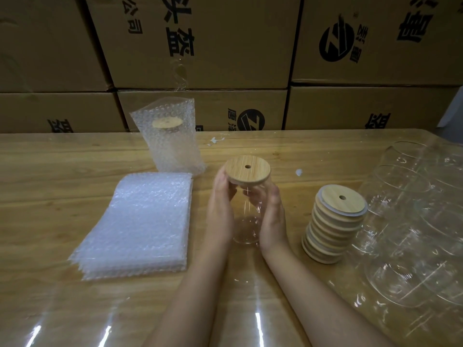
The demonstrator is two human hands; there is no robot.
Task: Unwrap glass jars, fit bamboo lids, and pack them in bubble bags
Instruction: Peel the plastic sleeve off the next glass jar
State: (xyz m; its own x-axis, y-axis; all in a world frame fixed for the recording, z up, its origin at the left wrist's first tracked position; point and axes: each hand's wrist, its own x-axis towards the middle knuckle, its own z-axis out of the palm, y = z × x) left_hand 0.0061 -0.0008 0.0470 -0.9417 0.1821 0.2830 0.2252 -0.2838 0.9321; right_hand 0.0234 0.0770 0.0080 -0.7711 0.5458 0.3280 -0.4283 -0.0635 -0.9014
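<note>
A clear glass jar stands upright near the middle of the wooden surface, its base resting on the wood. A round bamboo lid with a small hole in its top sits on the jar's mouth, tilted slightly rather than lying level. The left hand wraps the jar's left side, palm turned inward, with its fingertips up against the rim of the lid. The right hand mirrors it on the right side, palm facing in, fingers curled round the glass just under the lid. Both hands are clasped on the jar, and both bare forearms run up from the lower edge of the view, converging toward it.

Just to the right of the jar stands a leaning stack of bamboo lids, each with a pale ring beneath. Further right lie several glass jars in clear plastic wrap, on their sides. To the left of the hands lies a flat pile of bubble bags. Behind that pile, a packed bubble bag stands upright with a lidded jar showing through it. Stacked cardboard boxes with black print form a wall behind the surface
</note>
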